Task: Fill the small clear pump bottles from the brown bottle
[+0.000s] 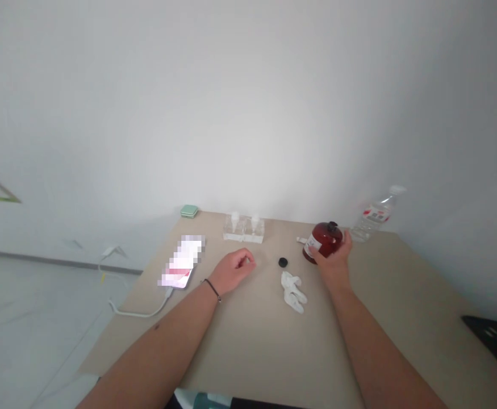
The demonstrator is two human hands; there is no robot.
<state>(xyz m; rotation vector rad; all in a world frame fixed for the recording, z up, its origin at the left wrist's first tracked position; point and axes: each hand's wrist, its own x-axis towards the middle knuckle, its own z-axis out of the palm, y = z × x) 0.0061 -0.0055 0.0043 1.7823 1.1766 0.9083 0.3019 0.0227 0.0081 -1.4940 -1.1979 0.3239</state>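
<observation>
My right hand (334, 266) is wrapped round a reddish-brown bottle (329, 241) with a white label and a narrow dark neck. The bottle leans slightly and stands at the table's back right; no cap shows on its neck. A small black cap (283, 262) lies on the table to the left of it. Just below the cap is a crumpled white glove (293, 292). My left hand (234, 268) rests on the table with fingers curled in, and I see nothing in them. Beyond it stand two clear square holders (243, 228) with white-tipped pieces on top.
A clear plastic water bottle (376, 215) stands at the back right, near the wall. On the left lie a lit phone (182, 262) with a white cable (140, 313) and a small green case (189, 211). A black object (493, 335) sits at the right edge.
</observation>
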